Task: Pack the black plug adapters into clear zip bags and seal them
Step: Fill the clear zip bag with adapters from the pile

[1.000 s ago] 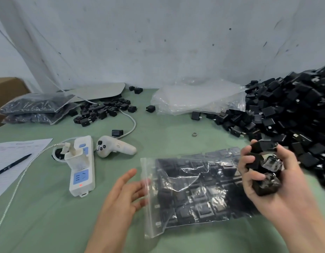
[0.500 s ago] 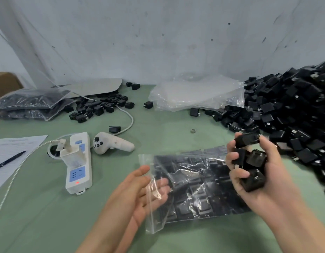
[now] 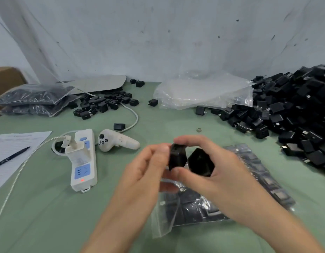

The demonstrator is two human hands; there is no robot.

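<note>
Above the near middle of the worktop (image 3: 39, 207), in the head view, both hands met on one black adapter (image 3: 177, 156). The left hand (image 3: 145, 172) pinched its left side between thumb and curled fingers, parted only as wide as the adapter. The right hand (image 3: 218, 181) touched the same adapter, forefinger laid over its top and thumb against its lower edge. Its remaining fingers curled round a second adapter (image 3: 201, 162), cupped in the palm just beside the first.

Under the hands a clear zip bag (image 3: 249, 179) lay flat on the worktop, partly filled with rows of adapters. Its empty clear end lay toward the near edge; whether it was sealed could not be told.

Along the right edge rose a large heap of loose adapters (image 3: 294, 110). A stack of empty bags (image 3: 203, 92) lay by the far edge, touching the heap. A smaller scatter of adapters (image 3: 103, 103) sat further left, next to two filled bags (image 3: 34, 97) at the far left corner.

Left of the hands lay a white power strip (image 3: 83, 161) with a charger plugged in, and a white controller (image 3: 118, 141) just beside it. A sheet of paper (image 3: 12, 148) with a pen (image 3: 11, 157) on it lay at the left edge.
</note>
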